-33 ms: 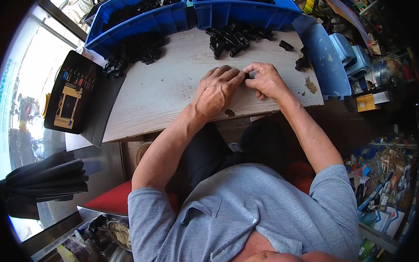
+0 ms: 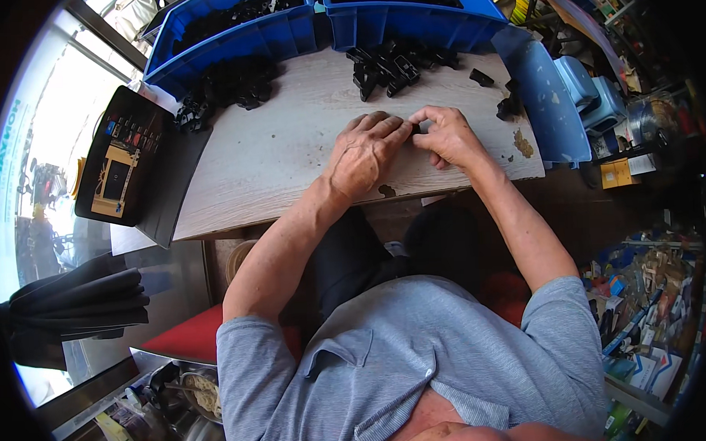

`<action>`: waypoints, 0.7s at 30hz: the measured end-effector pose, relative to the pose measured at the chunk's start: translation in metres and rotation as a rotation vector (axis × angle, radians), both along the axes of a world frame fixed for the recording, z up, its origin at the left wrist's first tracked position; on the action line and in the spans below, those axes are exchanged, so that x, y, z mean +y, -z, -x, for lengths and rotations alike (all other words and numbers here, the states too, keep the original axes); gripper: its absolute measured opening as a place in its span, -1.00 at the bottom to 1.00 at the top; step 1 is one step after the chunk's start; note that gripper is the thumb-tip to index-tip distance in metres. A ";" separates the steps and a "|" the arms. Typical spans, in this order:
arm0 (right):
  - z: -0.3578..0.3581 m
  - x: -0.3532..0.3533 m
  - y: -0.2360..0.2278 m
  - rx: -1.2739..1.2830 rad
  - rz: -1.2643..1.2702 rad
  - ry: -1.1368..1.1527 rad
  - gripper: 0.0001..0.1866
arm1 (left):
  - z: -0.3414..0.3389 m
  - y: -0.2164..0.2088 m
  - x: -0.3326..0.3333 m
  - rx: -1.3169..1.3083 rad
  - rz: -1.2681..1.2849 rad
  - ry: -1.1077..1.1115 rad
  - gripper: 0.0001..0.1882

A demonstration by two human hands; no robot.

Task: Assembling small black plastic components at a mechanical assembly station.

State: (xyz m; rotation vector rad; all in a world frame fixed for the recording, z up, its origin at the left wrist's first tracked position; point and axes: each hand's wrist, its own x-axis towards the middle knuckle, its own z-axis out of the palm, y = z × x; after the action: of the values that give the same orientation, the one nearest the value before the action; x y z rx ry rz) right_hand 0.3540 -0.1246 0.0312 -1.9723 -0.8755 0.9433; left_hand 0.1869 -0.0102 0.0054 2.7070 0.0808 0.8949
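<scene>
The counter (image 2: 288,157) is pale wood. Two blue bins (image 2: 245,38) sit at its far edge. Piles of small black parts (image 2: 386,68) lie in front of them, with brown crumbs (image 2: 523,143) near the right end.

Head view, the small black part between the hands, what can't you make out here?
- Black part: mostly covered by the left hand and right hand; shape and grip unclear.
- Blue bins: cut off by the top edge.
- Loose black pieces: too small to identify.
</scene>
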 end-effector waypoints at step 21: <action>-0.036 -0.023 0.004 0.296 -0.207 0.458 -0.66 | -0.032 0.006 0.040 -0.092 0.578 -0.437 -0.76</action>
State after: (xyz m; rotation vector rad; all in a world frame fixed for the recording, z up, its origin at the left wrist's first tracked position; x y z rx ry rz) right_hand 0.3899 -0.1472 0.0269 -1.6958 -0.3178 0.8078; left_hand 0.2185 0.0303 -0.0002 2.1302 0.8041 0.9266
